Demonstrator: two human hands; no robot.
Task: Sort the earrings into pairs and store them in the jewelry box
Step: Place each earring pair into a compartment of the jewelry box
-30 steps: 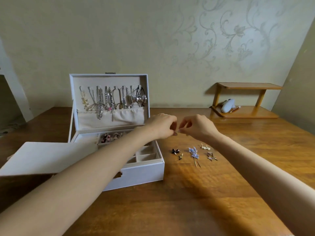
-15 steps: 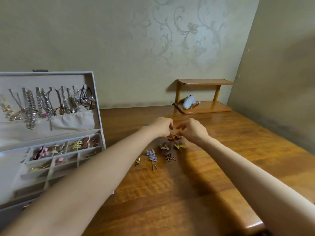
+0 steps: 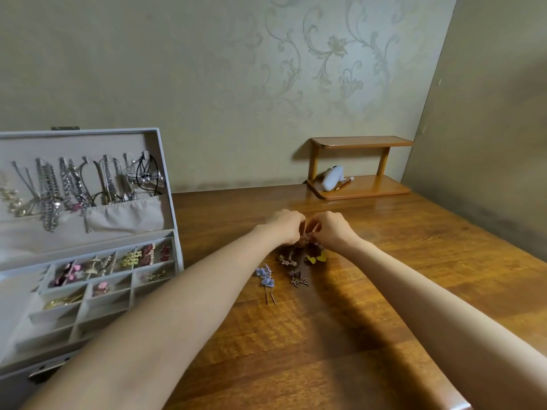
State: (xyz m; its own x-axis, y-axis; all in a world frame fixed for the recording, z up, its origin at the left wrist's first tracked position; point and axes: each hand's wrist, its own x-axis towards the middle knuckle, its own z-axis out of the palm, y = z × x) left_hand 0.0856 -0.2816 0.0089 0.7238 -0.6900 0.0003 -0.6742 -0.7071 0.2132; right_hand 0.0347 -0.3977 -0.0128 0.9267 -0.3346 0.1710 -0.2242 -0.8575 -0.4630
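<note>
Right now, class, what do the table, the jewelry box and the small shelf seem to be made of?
Table: wood, glossy varnish; grain and glare show. Jewelry box: pale grey, matte covering, perhaps fabric or faux leather; no shine. Small shelf: lighter orange wood, smooth lacquered sheen.

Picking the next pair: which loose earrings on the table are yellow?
The heart-shaped pair lying by the right hand; the other loose ones are blue or brownish.
</note>
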